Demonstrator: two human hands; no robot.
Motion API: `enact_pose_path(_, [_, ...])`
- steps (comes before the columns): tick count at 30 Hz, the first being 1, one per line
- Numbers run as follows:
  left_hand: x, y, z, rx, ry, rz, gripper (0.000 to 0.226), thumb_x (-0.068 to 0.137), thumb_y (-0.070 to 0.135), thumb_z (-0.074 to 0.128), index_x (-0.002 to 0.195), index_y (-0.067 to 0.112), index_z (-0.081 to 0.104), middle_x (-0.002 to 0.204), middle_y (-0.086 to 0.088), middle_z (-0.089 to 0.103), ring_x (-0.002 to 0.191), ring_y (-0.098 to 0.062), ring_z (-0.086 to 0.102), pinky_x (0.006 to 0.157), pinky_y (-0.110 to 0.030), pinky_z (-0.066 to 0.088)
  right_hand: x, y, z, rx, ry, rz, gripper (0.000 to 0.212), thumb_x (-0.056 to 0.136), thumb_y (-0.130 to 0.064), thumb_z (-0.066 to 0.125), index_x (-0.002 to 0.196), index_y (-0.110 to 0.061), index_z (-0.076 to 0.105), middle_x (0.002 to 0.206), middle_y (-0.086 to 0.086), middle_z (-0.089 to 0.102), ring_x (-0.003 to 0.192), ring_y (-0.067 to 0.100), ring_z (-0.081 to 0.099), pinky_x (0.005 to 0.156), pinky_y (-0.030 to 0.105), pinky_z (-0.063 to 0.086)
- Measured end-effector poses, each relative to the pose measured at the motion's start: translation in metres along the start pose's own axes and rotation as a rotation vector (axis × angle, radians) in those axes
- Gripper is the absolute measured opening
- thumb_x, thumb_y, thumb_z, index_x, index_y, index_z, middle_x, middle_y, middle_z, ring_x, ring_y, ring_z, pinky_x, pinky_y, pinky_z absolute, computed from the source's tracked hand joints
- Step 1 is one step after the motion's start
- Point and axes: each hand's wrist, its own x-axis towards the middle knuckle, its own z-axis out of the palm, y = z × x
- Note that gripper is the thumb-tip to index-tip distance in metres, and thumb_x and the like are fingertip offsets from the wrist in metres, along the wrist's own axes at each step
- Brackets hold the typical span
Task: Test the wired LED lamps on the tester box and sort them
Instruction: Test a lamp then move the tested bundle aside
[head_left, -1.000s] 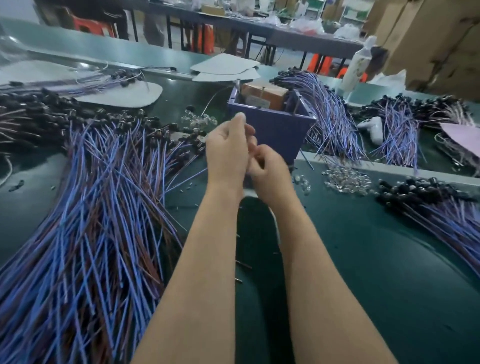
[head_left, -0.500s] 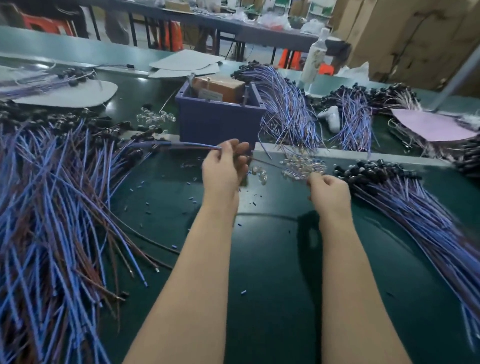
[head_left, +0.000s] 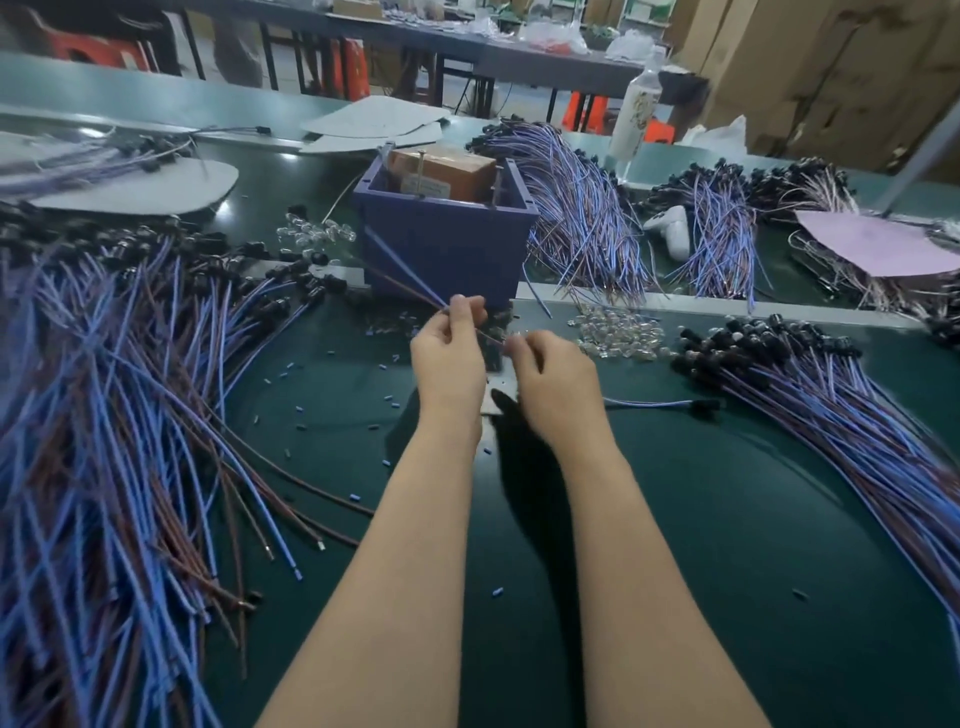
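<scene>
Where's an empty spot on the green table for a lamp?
Best spot: the bare green mat between the right forearm and the right wire pile. A smaller patch lies between the left hand and the left wire pile, dotted with blue bits. Near the tester box is crowded.

Left wire pile (head_left: 104, 441) cropped, right pile (head_left: 857, 426) blurred, held wire (head_left: 405, 267) ending hidden in right hand (head_left: 556, 384)
</scene>
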Motion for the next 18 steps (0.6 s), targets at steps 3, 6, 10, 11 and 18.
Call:
enact_pose_path(3, [0.01, 0.009, -0.014, -0.169, 0.143, -0.008, 0.026, 0.103, 0.019, 0.037, 0.085, 0.014, 0.055, 0.078, 0.0, 0.066, 0.04, -0.001, 0.035, 0.046, -0.016, 0.03, 0.002, 0.015, -0.011, -0.128, 0.032, 0.044, 0.034, 0.098, -0.029, 0.043, 0.088, -0.007, 0.067, 0.084, 0.012, 0.065, 0.087, 0.032, 0.057, 0.079, 0.037, 0.041])
enact_pose_path(6, [0.016, 0.013, -0.022, -0.249, 0.207, -0.032, 0.029, 0.104, 0.019, 0.034, 0.082, 0.014, 0.052, 0.068, 0.003, 0.068, 0.04, -0.001, 0.039, 0.045, -0.015, 0.036, 0.001, 0.019, -0.017, -0.251, 0.119, 0.162, 0.034, 0.097, -0.03, 0.04, 0.081, -0.01, 0.062, 0.082, 0.009, 0.061, 0.091, 0.032, 0.056, 0.085, 0.037, 0.035])
enact_pose_path(10, [0.009, 0.008, -0.01, -0.146, 0.138, -0.026, 0.03, 0.104, 0.017, 0.033, 0.084, 0.011, 0.054, 0.067, 0.002, 0.067, 0.041, 0.002, 0.047, 0.047, -0.012, 0.044, -0.001, 0.003, -0.005, -0.161, 0.044, 0.028, 0.034, 0.097, -0.039, 0.044, 0.1, -0.015, 0.066, 0.101, 0.006, 0.068, 0.101, 0.026, 0.058, 0.096, 0.038, 0.038])
enact_pose_path(11, [0.007, 0.007, -0.008, -0.131, 0.118, -0.011, 0.029, 0.104, 0.016, 0.033, 0.084, 0.011, 0.055, 0.068, 0.001, 0.067, 0.041, 0.002, 0.048, 0.047, -0.012, 0.044, -0.002, -0.001, -0.001, -0.121, -0.007, -0.034, 0.032, 0.097, -0.037, 0.045, 0.104, -0.014, 0.066, 0.105, 0.007, 0.068, 0.103, 0.026, 0.058, 0.095, 0.04, 0.04])
enact_pose_path(18, [0.002, 0.007, -0.005, -0.243, 0.01, -0.147, 0.04, 0.104, 0.033, 0.028, 0.089, 0.008, 0.056, 0.077, -0.006, 0.07, 0.049, -0.003, 0.06, 0.049, -0.016, 0.049, -0.005, -0.001, 0.003, -0.035, -0.025, -0.086, 0.024, 0.097, -0.025, 0.048, 0.095, -0.009, 0.065, 0.092, 0.011, 0.068, 0.087, 0.029, 0.056, 0.073, 0.035, 0.036])
